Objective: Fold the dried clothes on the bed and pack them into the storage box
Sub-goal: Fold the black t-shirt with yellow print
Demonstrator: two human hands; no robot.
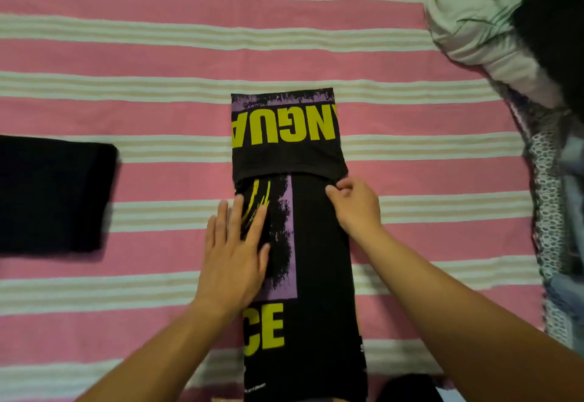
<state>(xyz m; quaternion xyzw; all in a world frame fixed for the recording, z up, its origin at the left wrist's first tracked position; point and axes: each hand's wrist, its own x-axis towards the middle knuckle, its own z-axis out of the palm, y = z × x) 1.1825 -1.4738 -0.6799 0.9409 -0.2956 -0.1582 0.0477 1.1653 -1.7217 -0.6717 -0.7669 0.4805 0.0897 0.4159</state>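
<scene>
A black T-shirt (319,275) with yellow letters and a purple print lies in a long narrow strip on the pink striped bed sheet (126,60), its far end folded back toward me. My left hand (235,253) lies flat with straight fingers on the shirt's left side. My right hand (355,205) pinches the shirt's right edge just below the folded-over end. No storage box is in view.
A folded black garment (53,193) lies at the left edge of the bed. A heap of unfolded clothes (493,22), pale green, white and black, fills the top right corner. Patterned fabric (550,199) runs down the right side.
</scene>
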